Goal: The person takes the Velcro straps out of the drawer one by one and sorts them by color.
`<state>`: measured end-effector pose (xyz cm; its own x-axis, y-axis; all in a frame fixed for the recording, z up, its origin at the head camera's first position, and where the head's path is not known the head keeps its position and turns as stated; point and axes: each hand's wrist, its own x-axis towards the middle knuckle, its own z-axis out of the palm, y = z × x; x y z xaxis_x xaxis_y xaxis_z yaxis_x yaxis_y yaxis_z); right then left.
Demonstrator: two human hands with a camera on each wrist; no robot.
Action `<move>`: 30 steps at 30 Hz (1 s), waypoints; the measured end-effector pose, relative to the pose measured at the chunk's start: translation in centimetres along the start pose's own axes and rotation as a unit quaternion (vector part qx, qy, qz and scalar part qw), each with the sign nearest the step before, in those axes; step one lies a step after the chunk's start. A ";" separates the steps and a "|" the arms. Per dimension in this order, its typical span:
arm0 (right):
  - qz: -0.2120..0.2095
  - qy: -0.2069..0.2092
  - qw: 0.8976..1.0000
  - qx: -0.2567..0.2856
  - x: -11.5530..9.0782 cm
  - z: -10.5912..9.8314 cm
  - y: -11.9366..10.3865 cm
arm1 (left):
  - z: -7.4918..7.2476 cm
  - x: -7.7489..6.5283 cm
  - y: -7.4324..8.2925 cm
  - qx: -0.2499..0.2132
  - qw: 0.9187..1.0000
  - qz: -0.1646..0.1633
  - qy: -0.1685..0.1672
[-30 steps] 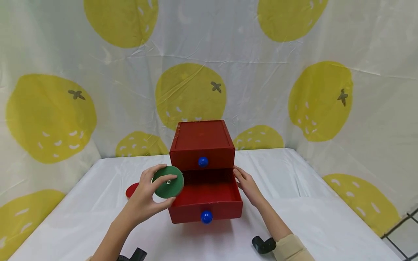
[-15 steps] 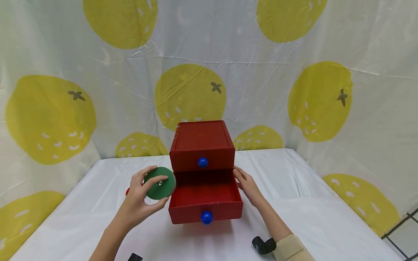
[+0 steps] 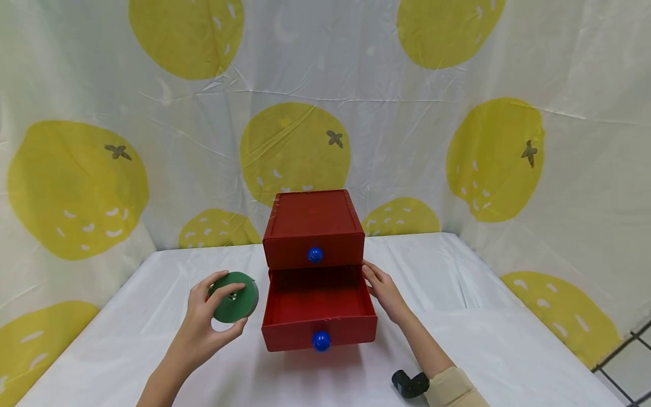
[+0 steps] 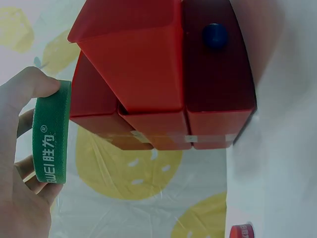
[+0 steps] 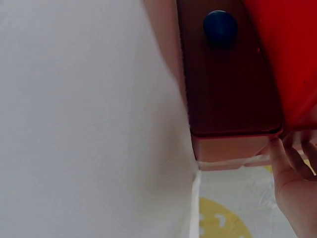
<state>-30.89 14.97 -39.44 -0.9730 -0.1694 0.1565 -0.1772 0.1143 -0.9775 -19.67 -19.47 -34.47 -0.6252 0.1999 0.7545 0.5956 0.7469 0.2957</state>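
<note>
My left hand point(image 3: 203, 322) pinches a roll of green woven tape point(image 3: 235, 298) by its rim, with a finger across its flat face. White lettering runs along the tape's edge in the left wrist view. The roll is in the air, left of a red drawer unit point(image 3: 314, 212) with blue knobs. One red drawer point(image 3: 320, 333) is pulled out; its visible inside holds nothing. Below it, a shut drawer with a blue knob point(image 4: 215, 35) shows in the wrist views. My right hand point(image 3: 386, 291) rests against the unit's right side, fingers nearly straight.
A small red roll point(image 4: 242, 231) lies on the table behind my left hand, mostly hidden in the head view. White cloth point(image 3: 447, 333) covers the table. A lemon-print curtain point(image 3: 396, 130) hangs behind. A black wrist device point(image 3: 409, 384) sits by my right sleeve.
My left hand has moved left and slightly down with the green tape roll, away from the pulled-out drawer. The red roll is now largely covered. My right hand stays put.
</note>
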 end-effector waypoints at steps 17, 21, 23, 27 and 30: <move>0.002 0.000 1.000 0.000 -0.1 -0.1 0.0 | -0.6 -2.9 -2.7 0.006 0.998 -0.064 0.026; 0.000 0.000 1.000 -0.005 -0.1 0.0 0.1 | -0.8 -3.5 -3.3 0.008 0.996 -0.079 0.026; 0.000 0.000 1.000 -0.001 -0.2 0.0 0.1 | -0.9 -3.7 -3.6 0.004 0.996 -0.087 0.023; -0.004 -0.005 1.000 0.007 -0.2 0.0 0.0 | -1.1 -3.9 -4.1 0.009 0.995 -0.102 0.016; -0.007 -0.003 1.000 0.008 -0.2 0.0 -0.1 | -1.1 -4.0 -4.5 0.020 0.994 -0.108 0.016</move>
<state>-30.68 14.97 -39.43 -0.9696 -0.1766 0.1696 -0.1884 0.0961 -0.9774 -19.28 -24.32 -38.23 -0.7194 0.0132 0.6945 0.4284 0.7954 0.4287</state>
